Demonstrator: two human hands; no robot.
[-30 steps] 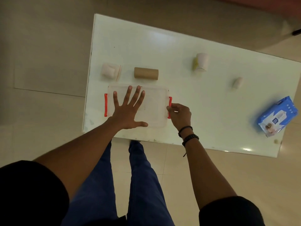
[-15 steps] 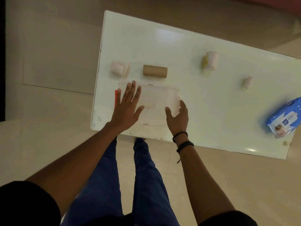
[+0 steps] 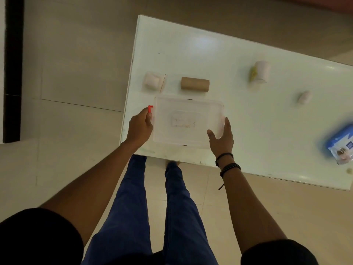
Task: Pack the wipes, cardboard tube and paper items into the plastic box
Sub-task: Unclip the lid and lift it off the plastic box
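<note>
A clear plastic box [image 3: 188, 122] with its lid on lies at the near left of the white table [image 3: 219, 54]. My left hand [image 3: 140, 127] grips its left end, fingers on the red latch [image 3: 150, 108]. My right hand [image 3: 221, 137] holds the box's right end, thumb under the near corner. Behind the box lie a brown cardboard tube [image 3: 195, 84] and a white paper roll [image 3: 152, 81]. Farther right sit a larger white paper roll [image 3: 261, 72] and a small paper wad [image 3: 305, 97]. The blue wipes pack [image 3: 342, 148] lies at the right edge, blurred.
The table's left edge and near edge run close to the box. My legs in blue trousers [image 3: 152, 207] stand on the tiled floor below the near edge. A small pale bit [image 3: 349, 170] lies near the wipes pack.
My left hand left the top of the lid and went to the box's left end at the red latch. My right hand shifted from the right latch to cupping the right end.
</note>
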